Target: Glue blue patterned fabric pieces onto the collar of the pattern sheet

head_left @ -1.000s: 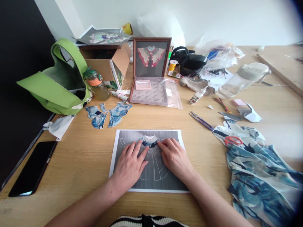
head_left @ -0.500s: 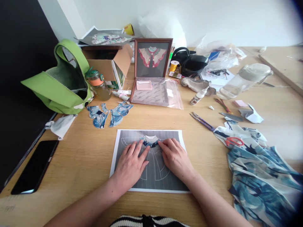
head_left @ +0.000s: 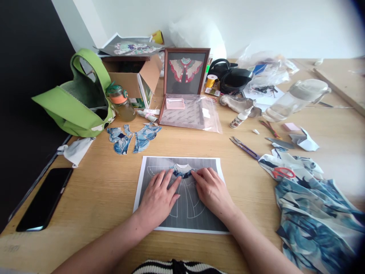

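A dark grey printed sheet [head_left: 211,220] with white garment outlines lies in front of me. A curved blue-patterned fabric collar piece [head_left: 185,175] rests at the top of its drawing, around the white neckline. My left hand [head_left: 159,194] lies flat with fingers spread, its fingertips touching the left and lower edge of the collar piece. My right hand [head_left: 211,188] has its fingers curled together, thumb and forefinger at the collar's right end. Several cut fabric pieces [head_left: 142,139] in the same blue pattern lie beyond the sheet, to the left.
Purple-handled thread snips [head_left: 245,148], a glue bottle [head_left: 240,118] and crumpled blue fabric [head_left: 310,213] with red-handled scissors [head_left: 283,173] lie right. A phone [head_left: 45,199], green bag [head_left: 74,102] and drink bottle [head_left: 121,104] stand left. Behind stands a framed collar picture [head_left: 185,72].
The whole view has shifted slightly, so things appear a little further right. Both hands keep nearly the same place on the collar piece.
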`<state>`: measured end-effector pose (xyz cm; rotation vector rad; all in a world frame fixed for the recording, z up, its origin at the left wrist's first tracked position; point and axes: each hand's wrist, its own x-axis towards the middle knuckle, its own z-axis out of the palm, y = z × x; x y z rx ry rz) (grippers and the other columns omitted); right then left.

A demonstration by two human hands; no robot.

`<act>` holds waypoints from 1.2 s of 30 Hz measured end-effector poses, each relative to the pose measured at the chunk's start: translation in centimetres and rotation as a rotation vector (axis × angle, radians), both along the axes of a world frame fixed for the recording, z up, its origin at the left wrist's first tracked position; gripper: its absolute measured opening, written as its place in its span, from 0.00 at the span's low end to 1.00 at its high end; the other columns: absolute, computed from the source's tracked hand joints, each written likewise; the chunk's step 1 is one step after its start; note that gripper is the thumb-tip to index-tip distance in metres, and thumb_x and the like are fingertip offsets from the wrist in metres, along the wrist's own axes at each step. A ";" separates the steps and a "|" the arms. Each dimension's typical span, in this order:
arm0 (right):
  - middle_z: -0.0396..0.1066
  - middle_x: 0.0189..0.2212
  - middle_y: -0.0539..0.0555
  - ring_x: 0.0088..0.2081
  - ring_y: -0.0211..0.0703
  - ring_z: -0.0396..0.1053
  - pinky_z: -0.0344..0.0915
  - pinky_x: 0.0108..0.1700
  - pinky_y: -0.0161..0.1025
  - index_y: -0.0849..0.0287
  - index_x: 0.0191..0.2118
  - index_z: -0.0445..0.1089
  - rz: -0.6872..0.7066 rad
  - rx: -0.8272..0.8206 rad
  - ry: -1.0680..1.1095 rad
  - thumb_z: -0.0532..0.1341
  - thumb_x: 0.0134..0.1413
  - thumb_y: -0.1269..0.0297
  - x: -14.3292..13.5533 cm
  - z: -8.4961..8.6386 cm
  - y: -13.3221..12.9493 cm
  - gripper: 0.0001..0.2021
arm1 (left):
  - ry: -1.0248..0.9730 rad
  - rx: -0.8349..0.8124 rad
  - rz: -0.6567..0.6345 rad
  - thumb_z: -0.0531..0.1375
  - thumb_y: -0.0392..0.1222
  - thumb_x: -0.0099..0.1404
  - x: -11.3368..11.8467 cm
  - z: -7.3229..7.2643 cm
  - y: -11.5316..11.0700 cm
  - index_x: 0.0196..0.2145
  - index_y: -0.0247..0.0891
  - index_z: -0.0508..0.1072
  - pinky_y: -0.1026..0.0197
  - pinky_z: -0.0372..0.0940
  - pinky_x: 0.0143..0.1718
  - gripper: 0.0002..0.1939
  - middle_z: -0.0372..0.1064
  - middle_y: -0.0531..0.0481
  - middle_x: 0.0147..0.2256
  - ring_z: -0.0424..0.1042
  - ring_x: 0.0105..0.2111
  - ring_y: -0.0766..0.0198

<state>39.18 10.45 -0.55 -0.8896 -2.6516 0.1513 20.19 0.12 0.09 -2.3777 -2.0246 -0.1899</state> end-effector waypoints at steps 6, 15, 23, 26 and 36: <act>0.68 0.36 0.60 0.37 0.50 0.62 0.67 0.40 0.45 0.68 0.47 0.72 0.004 0.005 0.003 0.55 0.55 0.78 0.0 0.1 0.1 0.15 | 0.005 -0.002 0.002 0.53 0.49 0.70 0.0 -0.1 -0.1 0.62 0.45 0.63 0.45 0.59 0.58 0.24 0.58 0.41 0.62 0.59 0.60 0.47; 0.68 0.36 0.60 0.37 0.50 0.61 0.67 0.40 0.45 0.68 0.49 0.71 0.006 0.011 0.001 0.55 0.56 0.78 0.1 -0.1 0.1 0.16 | 0.012 0.002 -0.002 0.54 0.48 0.70 0.0 0.1 -0.1 0.61 0.44 0.63 0.46 0.59 0.58 0.24 0.58 0.40 0.62 0.59 0.60 0.47; 0.68 0.37 0.60 0.37 0.49 0.61 0.67 0.40 0.45 0.68 0.49 0.71 0.006 0.006 -0.001 0.54 0.56 0.78 0.1 -0.1 0.1 0.17 | 0.011 0.011 -0.003 0.54 0.48 0.70 -0.1 -0.2 -0.1 0.61 0.45 0.63 0.45 0.58 0.58 0.24 0.57 0.41 0.63 0.59 0.60 0.48; 0.68 0.37 0.60 0.37 0.49 0.61 0.67 0.40 0.45 0.68 0.49 0.71 0.006 0.003 0.004 0.54 0.55 0.78 0.1 -0.1 0.1 0.17 | 0.012 0.003 0.001 0.53 0.49 0.70 -0.1 -0.2 -0.1 0.62 0.45 0.63 0.45 0.58 0.58 0.24 0.57 0.41 0.63 0.59 0.60 0.48; 0.68 0.37 0.61 0.38 0.50 0.62 0.68 0.40 0.46 0.66 0.48 0.71 0.005 -0.014 0.005 0.54 0.56 0.78 0.0 0.2 0.1 0.16 | 0.009 0.002 0.001 0.54 0.48 0.70 0.0 0.0 -0.1 0.62 0.44 0.63 0.45 0.59 0.58 0.24 0.57 0.40 0.63 0.59 0.60 0.47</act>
